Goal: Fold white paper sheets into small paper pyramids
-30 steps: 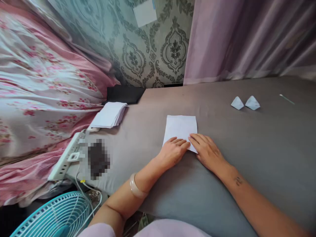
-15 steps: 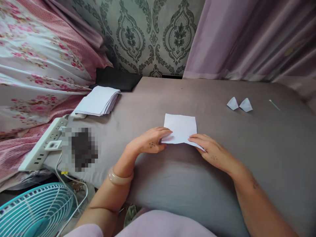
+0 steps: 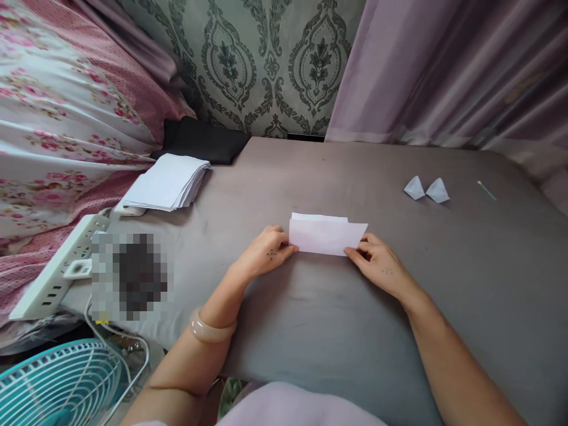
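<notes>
A white sheet of paper [image 3: 322, 235] lies folded over on itself in front of me, its near half turned up and away. My left hand [image 3: 271, 251] pinches its left edge, thumb at the near corner. At the right end, my right hand [image 3: 375, 257] grips the paper between thumb and fingers, where the upper layer sticks out past the lower one. A narrow strip of the back layer shows along the far edge. Two small folded paper shapes [image 3: 426, 189] stand side by side farther off to the right.
A stack of white paper [image 3: 166, 182] is at the left, by a black flat item [image 3: 202, 140]. Nearer are a white power strip [image 3: 57, 266], cables, a blurred-out patch and a turquoise fan [image 3: 66, 378]. A thin green stick [image 3: 487, 190] rests at far right on the grey sheet.
The paper's near edge has been lifted and folded over toward the far edge. Both hands have shifted to its left and right ends.
</notes>
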Available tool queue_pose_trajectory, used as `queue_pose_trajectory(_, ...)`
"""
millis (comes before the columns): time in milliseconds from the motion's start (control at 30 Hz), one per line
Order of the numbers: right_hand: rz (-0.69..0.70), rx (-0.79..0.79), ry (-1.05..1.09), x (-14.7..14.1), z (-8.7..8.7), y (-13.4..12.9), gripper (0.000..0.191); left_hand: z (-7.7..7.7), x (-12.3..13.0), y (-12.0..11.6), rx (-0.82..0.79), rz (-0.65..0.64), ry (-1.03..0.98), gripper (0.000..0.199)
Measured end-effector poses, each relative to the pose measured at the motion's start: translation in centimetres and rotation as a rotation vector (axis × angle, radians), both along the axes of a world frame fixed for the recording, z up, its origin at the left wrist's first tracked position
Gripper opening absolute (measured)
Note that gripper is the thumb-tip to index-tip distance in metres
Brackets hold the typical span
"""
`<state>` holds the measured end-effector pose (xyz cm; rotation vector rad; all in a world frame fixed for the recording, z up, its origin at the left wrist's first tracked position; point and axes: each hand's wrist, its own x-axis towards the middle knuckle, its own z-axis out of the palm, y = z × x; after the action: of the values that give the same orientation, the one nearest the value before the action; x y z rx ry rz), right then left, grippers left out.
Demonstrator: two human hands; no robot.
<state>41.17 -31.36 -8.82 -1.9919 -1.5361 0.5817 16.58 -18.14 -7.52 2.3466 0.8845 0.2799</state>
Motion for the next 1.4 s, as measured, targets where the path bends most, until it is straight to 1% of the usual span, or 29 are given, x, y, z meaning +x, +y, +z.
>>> queue_pose_trajectory(133,-0.129,0.085,-0.076,-0.6,-0.8,0.4,0.034,-0.3,0.6,-0.1,-0.024,0.131,0.04,0.037)
queue_pose_trajectory(233,-0.17,0.142,-0.114,-1.0,-1.4,0.5,0.033,-0.5,1.1,-0.3,-0.028,0.188,0.056,0.039)
queue_pose_trajectory(433,-0.197,0.176,-0.163,-1.4,-1.9,0.7,0.03,-1.2,1.6,-0.9,0.035,0.247,0.073,0.03)
queue_pose_trajectory(533,-0.212,0.173,-0.187,-1.5,-2.1,0.7,0.029,-1.5,1.5,-1.1,0.096,0.253,0.093,0.025)
queue_pose_trajectory(633,-0.225,0.169,-0.215,-1.7,-2.3,0.7,0.026,-1.5,1.5,-1.5,0.185,0.281,0.128,0.016)
queue_pose_trajectory(667,-0.233,0.165,-0.227,-1.7,-2.2,0.7,0.024,-1.5,1.6,-1.6,0.228,0.27,0.133,0.017)
queue_pose_trajectory(700,-0.239,0.159,-0.239,-1.8,-2.2,0.7,0.023,-1.5,1.7,-1.6,0.277,0.23,0.13,0.022)
queue_pose_trajectory(733,-0.238,0.15,-0.25,-1.9,-2.1,0.6,0.022,-1.5,2.0,-1.7,0.328,0.156,0.12,0.03)
queue_pose_trajectory(800,-0.213,0.124,-0.273,-2.0,-2.0,0.6,0.026,-1.6,2.6,-1.7,0.4,-0.061,0.09,0.046)
queue_pose_trajectory(833,-0.189,0.115,-0.288,-2.1,-1.9,0.6,0.03,-1.8,3.0,-1.7,0.407,-0.167,0.083,0.05)
queue_pose_trajectory(867,-0.161,0.113,-0.306,-2.1,-1.8,0.6,0.033,-2.0,3.3,-1.7,0.392,-0.236,0.09,0.05)
queue_pose_trajectory(900,-0.131,0.117,-0.327,-2.1,-1.7,0.6,0.035,-2.2,3.6,-1.7,0.365,-0.263,0.107,0.048)
queue_pose_trajectory(933,-0.102,0.125,-0.35,-2.1,-1.6,0.6,0.036,-2.4,3.8,-1.7,0.336,-0.257,0.13,0.046)
queue_pose_trajectory(967,-0.076,0.129,-0.369,-2.2,-1.6,0.6,0.037,-2.6,4.0,-1.7,0.311,-0.224,0.158,0.047)
queue_pose_trajectory(1133,0.007,0.065,-0.376,-1.8,-1.3,0.4,0.043,-3.1,3.7,-1.8,0.281,0.06,0.278,0.062)
queue_pose_trajectory(1200,0.045,0.063,-0.338,-1.1,-1.2,0.3,0.044,-3.1,3.4,-1.6,0.278,0.143,0.31,0.065)
queue_pose_trajectory(1300,0.142,0.048,-0.228,0.4,-1.0,-0.1,0.045,-3.1,2.9,-1.1,0.276,0.193,0.324,0.064)
queue_pose_trajectory(1333,0.179,0.036,-0.185,0.9,-1.0,-0.2,0.047,-3.1,2.7,-0.9,0.286,0.205,0.311,0.062)
queue_pose_trajectory(1400,0.221,0.048,-0.141,1.6,-1.1,-0.3,0.042,-3.1,2.5,-0.7,0.343,0.224,0.236,0.055)
